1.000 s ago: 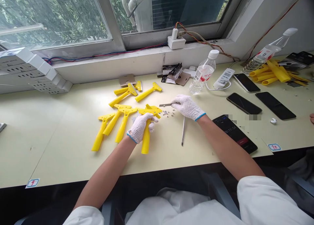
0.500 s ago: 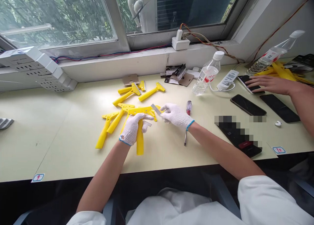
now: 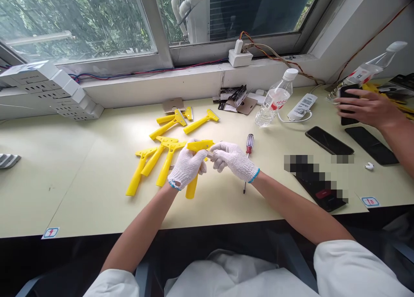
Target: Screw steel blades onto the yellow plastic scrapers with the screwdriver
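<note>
My left hand (image 3: 186,166), in a white knitted glove, is closed around a yellow scraper (image 3: 192,190) whose handle points down toward me. My right hand (image 3: 233,159), gloved too, pinches a small metal blade (image 3: 210,154) beside the scraper's head. Both hands' fingertips meet there and hide part of the blade. Left of my left hand lie several yellow scrapers without a visible blade, one of them a yellow scraper (image 3: 166,169) close to my wrist. Behind them are scrapers with metal edges, such as a bladed scraper (image 3: 199,123). A screwdriver (image 3: 249,146) lies partly behind my right wrist.
A water bottle (image 3: 274,99) and a power strip (image 3: 302,107) stand at the back right. Phones, including a black phone (image 3: 329,140), lie to the right. Another person's hand (image 3: 371,107) holds a phone there. Stacked white boxes (image 3: 61,90) lean at the back left.
My hands have come together, bringing the blade to the scraper's head; the scraper has turned and shifted slightly right. The other person's hand has lifted a phone off the table.
</note>
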A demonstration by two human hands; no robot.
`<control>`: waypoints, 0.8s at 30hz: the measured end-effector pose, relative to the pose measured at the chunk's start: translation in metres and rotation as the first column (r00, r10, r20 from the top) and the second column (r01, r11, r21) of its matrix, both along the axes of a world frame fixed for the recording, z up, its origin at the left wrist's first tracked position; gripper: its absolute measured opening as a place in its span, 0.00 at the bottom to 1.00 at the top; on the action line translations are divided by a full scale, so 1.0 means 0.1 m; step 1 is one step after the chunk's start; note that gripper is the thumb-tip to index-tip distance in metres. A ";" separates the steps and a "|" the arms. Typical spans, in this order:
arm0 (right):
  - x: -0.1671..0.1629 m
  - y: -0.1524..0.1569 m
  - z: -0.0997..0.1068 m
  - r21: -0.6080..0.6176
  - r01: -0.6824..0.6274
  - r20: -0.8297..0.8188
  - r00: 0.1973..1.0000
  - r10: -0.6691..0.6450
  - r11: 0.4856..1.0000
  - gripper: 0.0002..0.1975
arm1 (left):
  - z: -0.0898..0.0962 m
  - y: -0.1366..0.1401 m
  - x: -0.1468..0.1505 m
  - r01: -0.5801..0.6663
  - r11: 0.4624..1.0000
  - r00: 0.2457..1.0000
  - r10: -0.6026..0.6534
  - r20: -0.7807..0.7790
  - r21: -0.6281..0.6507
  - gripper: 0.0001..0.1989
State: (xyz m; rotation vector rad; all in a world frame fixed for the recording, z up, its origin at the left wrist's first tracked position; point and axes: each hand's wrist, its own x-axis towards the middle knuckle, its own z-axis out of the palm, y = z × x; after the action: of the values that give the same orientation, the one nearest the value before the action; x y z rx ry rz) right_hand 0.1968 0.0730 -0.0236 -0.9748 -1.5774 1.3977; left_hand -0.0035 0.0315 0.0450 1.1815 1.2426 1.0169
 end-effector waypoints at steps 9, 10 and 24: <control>0.05 0.15 -0.18 0.189 0.114 -0.016 0.993 -0.113 0.975 0.22 | -0.17 0.20 0.19 0.023 0.955 0.915 0.099 -0.390 0.296 0.12; 0.05 0.17 -0.20 0.212 0.119 -0.010 0.993 -0.119 0.970 0.22 | -0.19 0.19 0.19 0.018 0.956 0.907 0.107 -0.406 0.293 0.12; 0.20 0.29 -0.19 0.334 0.146 0.064 0.982 -0.177 0.931 0.17 | -0.35 0.08 0.15 0.222 0.883 0.755 0.114 -0.646 0.414 0.12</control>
State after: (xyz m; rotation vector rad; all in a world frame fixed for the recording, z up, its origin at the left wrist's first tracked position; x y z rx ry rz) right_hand 0.2164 0.1021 -0.0422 -0.9524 -1.6900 0.9494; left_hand 0.0115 0.0397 0.0101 2.0829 1.5235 0.9035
